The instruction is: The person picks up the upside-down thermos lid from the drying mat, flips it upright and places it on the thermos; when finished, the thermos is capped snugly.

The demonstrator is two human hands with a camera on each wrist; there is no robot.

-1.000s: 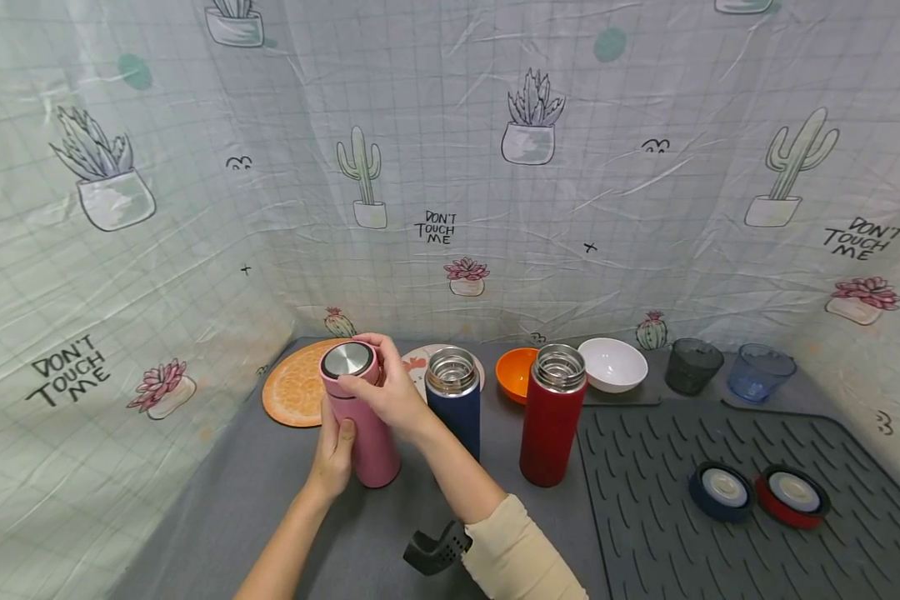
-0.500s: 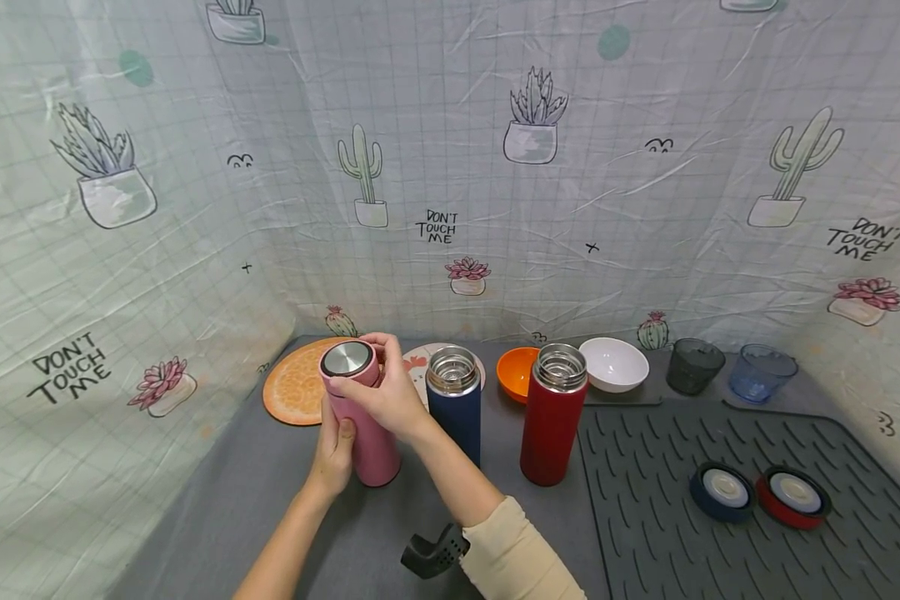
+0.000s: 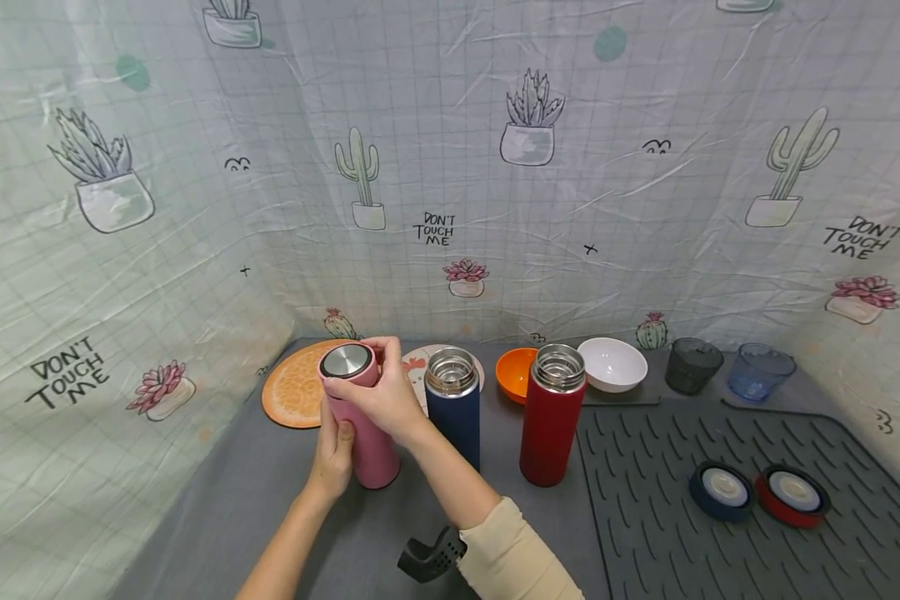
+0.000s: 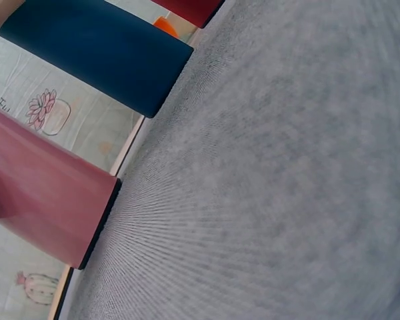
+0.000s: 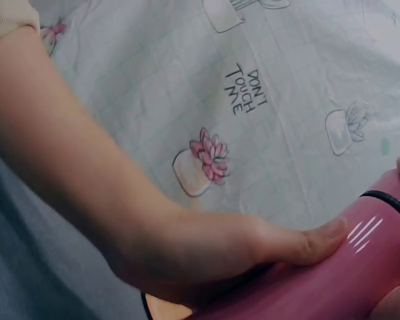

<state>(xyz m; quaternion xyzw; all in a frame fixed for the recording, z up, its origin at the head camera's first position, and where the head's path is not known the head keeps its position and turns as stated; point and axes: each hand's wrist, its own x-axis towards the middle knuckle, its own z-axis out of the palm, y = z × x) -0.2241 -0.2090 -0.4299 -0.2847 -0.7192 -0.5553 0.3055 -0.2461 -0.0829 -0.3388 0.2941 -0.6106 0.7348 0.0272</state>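
Observation:
A pink thermos (image 3: 375, 457) stands upright on the grey tabletop, its lid (image 3: 347, 361) on, with a silver disc on top. My left hand (image 3: 333, 457) grips the body from the left, thumb in front. Around the lid curls my right hand (image 3: 392, 398), thumb at the near side and fingers behind. In the right wrist view, my left hand (image 5: 213, 250) holds the thermos (image 5: 320, 287) below the dark seam. The left wrist view catches the lower part of the thermos (image 4: 50, 193) close to the cloth. The fingers behind the thermos are hidden.
Beside it stand lidless navy (image 3: 453, 417) and red (image 3: 553, 425) thermoses. Their lids, navy (image 3: 722, 492) and red (image 3: 793, 496), lie upturned on a ridged mat (image 3: 645, 542). Behind are an orange-slice placemat (image 3: 288, 392), an orange bowl (image 3: 512, 375), a white bowl (image 3: 613, 365) and two cups (image 3: 693, 367).
The right thumb has moved slightly left around the front of the lid, and the right wrist has shifted a little. The left hand and the thermos stay in place.

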